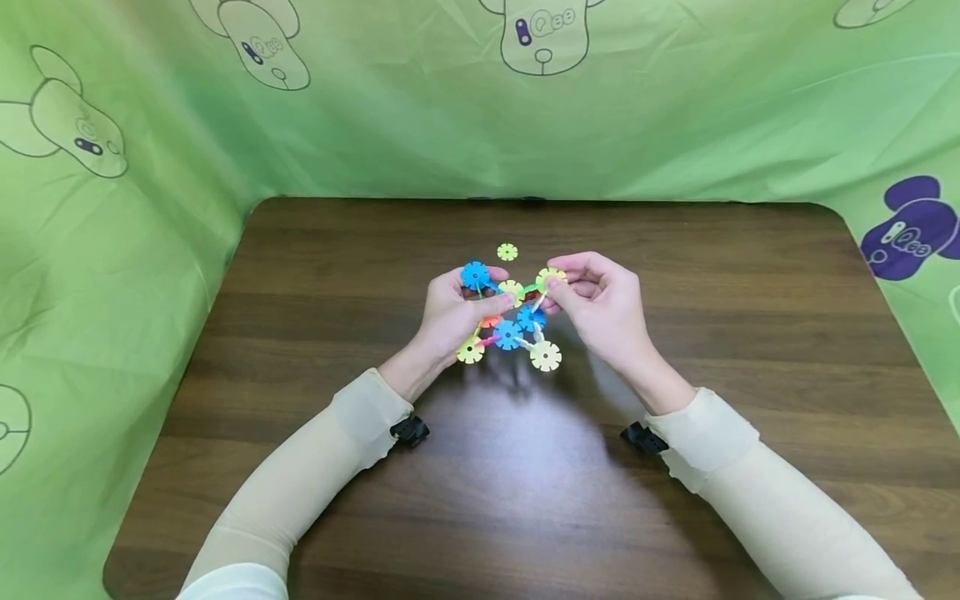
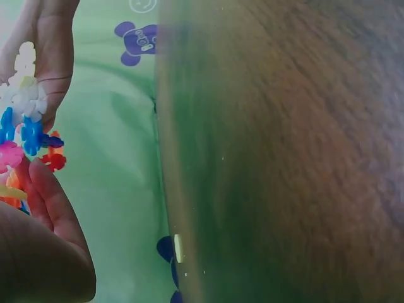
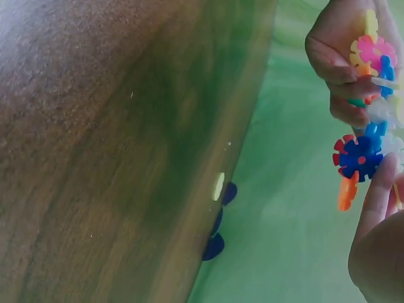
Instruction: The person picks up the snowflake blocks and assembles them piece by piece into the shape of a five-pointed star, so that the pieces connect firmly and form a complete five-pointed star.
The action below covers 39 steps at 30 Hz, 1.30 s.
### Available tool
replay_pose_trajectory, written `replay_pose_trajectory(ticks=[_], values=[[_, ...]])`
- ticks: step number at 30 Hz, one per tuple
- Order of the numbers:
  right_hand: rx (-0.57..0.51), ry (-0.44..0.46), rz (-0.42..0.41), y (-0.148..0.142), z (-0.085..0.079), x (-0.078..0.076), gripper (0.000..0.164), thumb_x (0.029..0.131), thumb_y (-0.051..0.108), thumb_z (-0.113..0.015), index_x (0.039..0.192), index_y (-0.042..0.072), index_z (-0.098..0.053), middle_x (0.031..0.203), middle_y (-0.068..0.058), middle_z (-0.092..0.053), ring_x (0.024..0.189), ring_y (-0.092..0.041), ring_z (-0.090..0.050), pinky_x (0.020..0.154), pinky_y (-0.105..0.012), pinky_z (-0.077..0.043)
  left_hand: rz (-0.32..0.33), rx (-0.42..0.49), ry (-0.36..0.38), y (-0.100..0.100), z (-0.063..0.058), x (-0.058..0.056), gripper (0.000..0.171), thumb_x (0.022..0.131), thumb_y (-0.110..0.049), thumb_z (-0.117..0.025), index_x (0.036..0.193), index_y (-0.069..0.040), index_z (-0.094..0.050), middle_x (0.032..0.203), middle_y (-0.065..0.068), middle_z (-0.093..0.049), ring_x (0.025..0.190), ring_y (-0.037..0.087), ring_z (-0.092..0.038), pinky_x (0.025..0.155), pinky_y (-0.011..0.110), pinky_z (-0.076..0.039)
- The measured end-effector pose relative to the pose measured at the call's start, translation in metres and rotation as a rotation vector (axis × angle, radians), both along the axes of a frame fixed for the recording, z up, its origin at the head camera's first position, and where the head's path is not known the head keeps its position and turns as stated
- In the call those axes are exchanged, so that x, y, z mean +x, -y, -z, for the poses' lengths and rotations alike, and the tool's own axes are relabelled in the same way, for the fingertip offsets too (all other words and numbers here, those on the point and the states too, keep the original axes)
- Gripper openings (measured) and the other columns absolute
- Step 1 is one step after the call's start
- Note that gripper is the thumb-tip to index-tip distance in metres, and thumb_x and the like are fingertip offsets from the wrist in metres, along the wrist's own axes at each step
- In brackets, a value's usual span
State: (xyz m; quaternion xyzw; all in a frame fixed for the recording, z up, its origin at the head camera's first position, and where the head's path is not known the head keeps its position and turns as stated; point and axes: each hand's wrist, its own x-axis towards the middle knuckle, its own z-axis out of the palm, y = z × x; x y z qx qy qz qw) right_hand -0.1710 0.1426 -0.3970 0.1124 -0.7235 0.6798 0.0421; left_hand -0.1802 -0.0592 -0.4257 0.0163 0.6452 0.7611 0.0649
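Note:
A structure of interlocking snowflake discs (image 1: 508,335) is held up above the table between both hands. Its notched pieces are blue, yellow, white, pink, orange, red and green. My left hand (image 1: 452,315) grips its left side, the thumb lying across near a yellow disc. On the right, my right hand (image 1: 606,307) pinches a yellow disc (image 1: 551,279) at the upper corner between thumb and fingers. In the right wrist view a dark blue disc (image 3: 360,158) and an orange disc (image 3: 346,192) show on the structure's underside. Palms hide part of the structure.
A single loose yellow disc (image 1: 507,252) lies on the brown wooden table (image 1: 360,250) just beyond the hands. Green fabric (image 1: 420,125) with printed figures hangs behind the table and along its sides.

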Motion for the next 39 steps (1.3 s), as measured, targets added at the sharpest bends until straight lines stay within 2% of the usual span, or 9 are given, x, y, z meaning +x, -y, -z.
replay_pose_trajectory(ticks=[5, 9, 10, 12, 22, 25, 29, 36, 39], values=[[-0.035, 0.016, -0.045, -0.009, -0.004, 0.0, 0.021, 0.094, -0.007, -0.071, 0.112, -0.014, -0.064, 0.087, -0.01, -0.071, 0.066, -0.017, -0.072, 0.065, -0.03, -0.061, 0.015, -0.004, -0.054, -0.001, -0.004, 0.001, 0.024, 0.085, 0.002, -0.083, 0.106, 0.005, -0.073, 0.086, 0.006, -0.071, 0.074, 0.023, -0.066, 0.068, 0.027, -0.057], [-0.026, 0.038, -0.064, -0.01, -0.005, -0.001, 0.023, 0.093, -0.002, -0.075, 0.113, -0.007, -0.066, 0.09, -0.011, -0.072, 0.068, -0.022, -0.073, 0.068, -0.032, -0.062, 0.005, -0.021, -0.084, -0.001, -0.005, 0.002, 0.024, 0.085, 0.001, -0.083, 0.106, 0.005, -0.073, 0.086, 0.006, -0.071, 0.074, 0.023, -0.067, 0.067, 0.027, -0.058], [-0.023, 0.047, -0.065, -0.01, -0.005, -0.001, 0.023, 0.092, -0.001, -0.076, 0.113, -0.005, -0.067, 0.091, -0.011, -0.073, 0.068, -0.022, -0.073, 0.069, -0.032, -0.062, 0.0, -0.027, -0.09, -0.001, -0.004, 0.003, 0.024, 0.085, 0.001, -0.084, 0.105, 0.005, -0.073, 0.086, 0.006, -0.071, 0.073, 0.016, -0.065, 0.067, 0.027, -0.057], [-0.018, 0.065, -0.068, -0.011, -0.005, -0.001, 0.025, 0.092, 0.0, -0.077, 0.115, -0.003, -0.069, 0.091, -0.011, -0.074, 0.07, -0.023, -0.074, 0.07, -0.032, -0.062, -0.006, -0.039, -0.094, 0.0, -0.003, 0.003, 0.023, 0.085, 0.0, -0.084, 0.105, 0.004, -0.073, 0.085, 0.005, -0.07, 0.073, 0.016, -0.065, 0.067, 0.026, -0.056], [0.067, 0.162, -0.058, -0.015, -0.011, -0.002, 0.034, 0.092, 0.006, -0.08, 0.12, -0.01, -0.07, 0.095, -0.001, -0.078, 0.077, -0.017, -0.076, 0.076, -0.027, -0.061, 0.005, -0.048, -0.128, 0.002, -0.002, 0.003, 0.023, 0.085, 0.001, -0.084, 0.105, 0.005, -0.073, 0.084, 0.005, -0.071, 0.073, 0.015, -0.065, 0.068, 0.026, -0.055], [0.098, 0.147, -0.06, -0.015, -0.011, -0.001, 0.032, 0.091, 0.007, -0.081, 0.116, -0.009, -0.072, 0.094, -0.001, -0.078, 0.08, -0.017, -0.076, 0.077, -0.03, -0.061, 0.007, -0.062, -0.152, 0.002, -0.002, 0.003, 0.023, 0.085, 0.001, -0.084, 0.105, 0.005, -0.073, 0.085, 0.007, -0.071, 0.071, 0.015, -0.066, 0.069, 0.027, -0.057], [0.174, 0.105, -0.062, -0.015, -0.01, 0.0, 0.029, 0.09, 0.01, -0.082, 0.112, -0.007, -0.074, 0.091, 0.0, -0.078, 0.08, -0.014, -0.075, 0.075, -0.027, -0.06, 0.011, -0.081, -0.176, 0.002, -0.002, 0.003, 0.023, 0.084, 0.001, -0.084, 0.104, 0.005, -0.074, 0.085, 0.009, -0.073, 0.069, 0.015, -0.069, 0.069, 0.029, -0.059], [0.219, 0.086, -0.073, -0.016, -0.008, 0.001, 0.025, 0.089, 0.01, -0.084, 0.109, -0.004, -0.077, 0.093, -0.005, -0.079, 0.079, -0.013, -0.075, 0.072, -0.023, -0.059, 0.026, -0.083, -0.192, 0.003, -0.001, 0.004, 0.021, 0.083, 0.006, -0.083, 0.101, 0.007, -0.073, 0.084, 0.011, -0.074, 0.068, 0.03, -0.072, 0.066, 0.031, -0.061], [0.232, 0.076, -0.069, -0.016, -0.009, 0.001, 0.024, 0.088, 0.01, -0.085, 0.107, -0.003, -0.078, 0.091, -0.005, -0.079, 0.078, -0.014, -0.075, 0.071, -0.023, -0.059, 0.022, -0.079, -0.206, 0.003, -0.001, 0.004, 0.021, 0.083, 0.007, -0.083, 0.1, 0.008, -0.073, 0.084, 0.011, -0.074, 0.066, 0.026, -0.072, 0.065, 0.031, -0.061]])
